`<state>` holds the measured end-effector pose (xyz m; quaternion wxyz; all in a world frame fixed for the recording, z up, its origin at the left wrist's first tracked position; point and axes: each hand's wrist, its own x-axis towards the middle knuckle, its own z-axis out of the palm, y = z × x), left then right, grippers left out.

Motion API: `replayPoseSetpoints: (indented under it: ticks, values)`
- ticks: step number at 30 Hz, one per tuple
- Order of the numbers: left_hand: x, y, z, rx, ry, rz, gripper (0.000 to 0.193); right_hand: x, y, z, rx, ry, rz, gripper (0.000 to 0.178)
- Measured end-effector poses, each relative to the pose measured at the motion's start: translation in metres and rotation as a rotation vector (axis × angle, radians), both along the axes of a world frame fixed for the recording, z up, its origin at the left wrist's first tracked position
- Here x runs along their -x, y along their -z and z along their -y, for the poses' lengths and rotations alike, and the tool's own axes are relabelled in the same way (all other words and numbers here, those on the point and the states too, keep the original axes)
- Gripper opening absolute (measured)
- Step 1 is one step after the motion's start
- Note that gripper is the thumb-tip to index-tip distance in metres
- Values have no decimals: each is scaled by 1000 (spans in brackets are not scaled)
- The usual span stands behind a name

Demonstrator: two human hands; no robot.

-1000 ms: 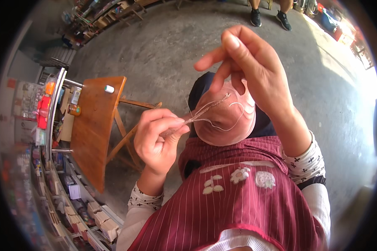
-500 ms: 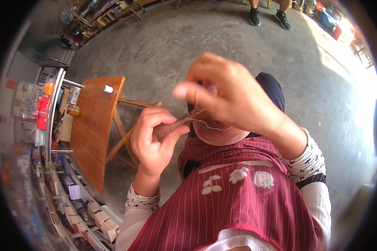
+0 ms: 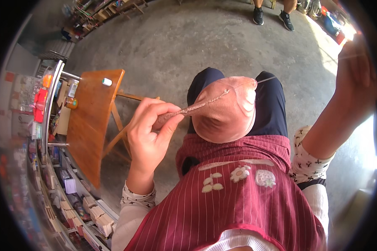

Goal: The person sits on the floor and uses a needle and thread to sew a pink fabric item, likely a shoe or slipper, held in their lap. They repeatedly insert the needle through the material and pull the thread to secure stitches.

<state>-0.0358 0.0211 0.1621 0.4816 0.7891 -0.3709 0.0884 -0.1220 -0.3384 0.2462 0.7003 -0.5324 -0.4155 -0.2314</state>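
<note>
Clearly, the left hand (image 3: 148, 134) is the firm grip: its thumb and bent fingers are clamped on a narrow brown strip (image 3: 205, 102), in front of the lap. The pinch sits toward the strip's near end, probably so that the stitched length beyond stays free and steady. That long axis runs slantwise, from the left fingertips up and rightward, away from the body; the small knotted tip (image 3: 226, 91) points toward the far right, over the pink cloth (image 3: 224, 123).

From near the cloth's upper right edge, a fine thread (image 3: 266, 79) shows as a straight line aimed out to the right hand (image 3: 356, 71). That hand is raised well apart from the left, likely to keep the thread taut and off the cloth. It is dark and close to the rim, so I cannot tell whether its fingers are together or what they hold.

The cloth lies rounded between the knees (image 3: 207, 76), perhaps placed there because the lap supports it, just beyond the red apron (image 3: 234, 213). Farther left, a wooden counter (image 3: 90, 125) carries a small white cylinder (image 3: 107, 82) near its far edge, within view but well away from the strip.
</note>
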Motion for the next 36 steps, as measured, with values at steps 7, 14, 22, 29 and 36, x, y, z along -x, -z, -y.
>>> replayPoseSetpoints:
  ticks: [7,14,22,29,36]
  values:
    - [-1,0,2,36,-21,-63,14,3,89,-151,215,112,-747,6]
    - [-2,2,-2,69,37,-124,12,-6,105,-165,344,154,-732,4]
    - [-4,3,-1,44,45,2,16,-10,105,-167,319,161,-772,6]
    - [-2,1,-1,9,8,195,20,-13,100,-172,334,233,-712,6]
    - [0,-1,-6,-9,-5,295,18,-14,104,-176,381,406,-550,6]
